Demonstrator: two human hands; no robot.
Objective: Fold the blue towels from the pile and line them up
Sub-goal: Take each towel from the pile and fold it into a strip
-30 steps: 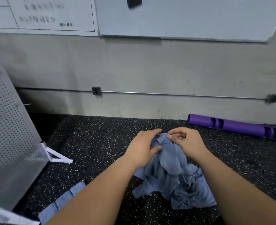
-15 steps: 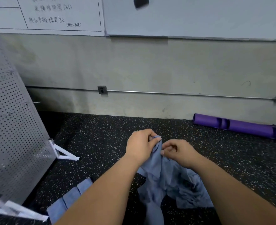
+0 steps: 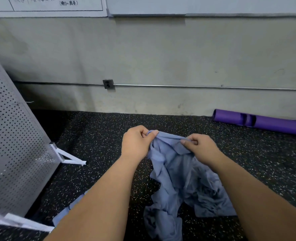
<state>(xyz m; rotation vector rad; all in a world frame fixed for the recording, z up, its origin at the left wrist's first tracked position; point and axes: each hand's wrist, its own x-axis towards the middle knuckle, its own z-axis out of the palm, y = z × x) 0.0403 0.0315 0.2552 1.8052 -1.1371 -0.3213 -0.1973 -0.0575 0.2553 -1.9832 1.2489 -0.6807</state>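
With the fingers point(image 3: 144, 132) of our left hand point(image 3: 136, 143) and right hand point(image 3: 202, 147) curled tight on its top hem, we hold a crumpled light-blue cloth towel point(image 3: 169, 164) hanging below them, apparently to spread it free of the rumpled blue towel pile point(image 3: 213, 199) beneath.

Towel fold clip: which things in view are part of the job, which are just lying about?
Job: blue towel, pinched by left hand and right hand; towel pile beneath; blue cloth lower left, partly hidden.
Lying about: purple tube; perforated panel; whiteboard; wall box.
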